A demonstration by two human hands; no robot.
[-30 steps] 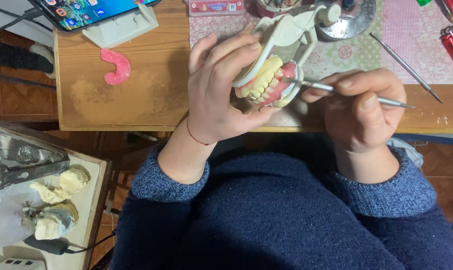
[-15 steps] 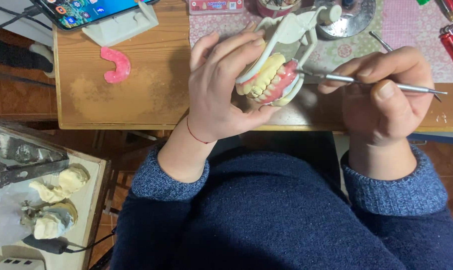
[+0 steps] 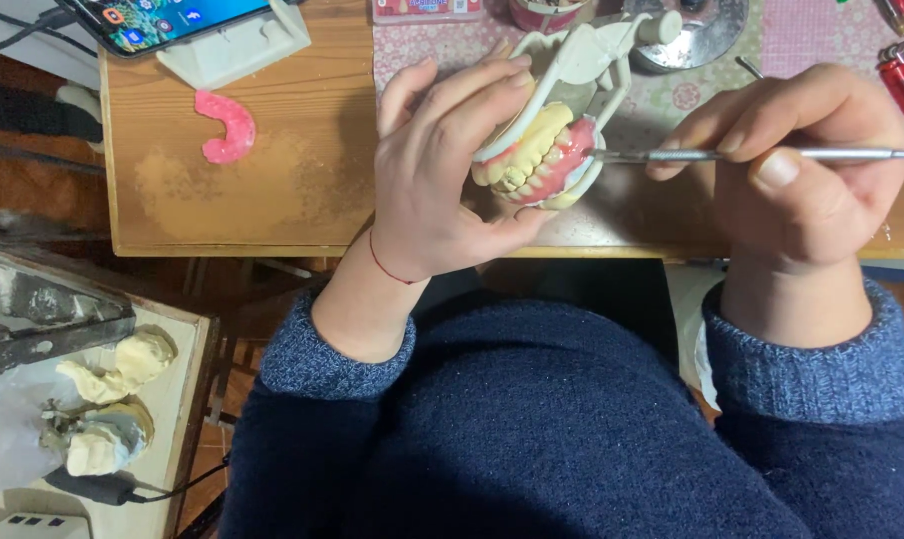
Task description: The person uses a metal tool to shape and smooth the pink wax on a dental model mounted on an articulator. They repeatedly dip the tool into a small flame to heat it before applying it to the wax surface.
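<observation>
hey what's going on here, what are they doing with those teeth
A person at a wooden bench holds a denture model, with teeth and pink gums on a white hinged frame, in the left hand. The right hand holds a thin metal tool level, with its tip at the pink gum on the side of the model. A pink wax arch lies on the bench to the left, below a phone on a stand. Plaster casts sit on a side table lower left.

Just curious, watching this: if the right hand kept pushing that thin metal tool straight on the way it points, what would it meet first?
The right hand aims the metal tool leftward; its tip already seems to meet the pink gum of the denture model, cradled by the left hand. Depth is hard to judge.
</observation>
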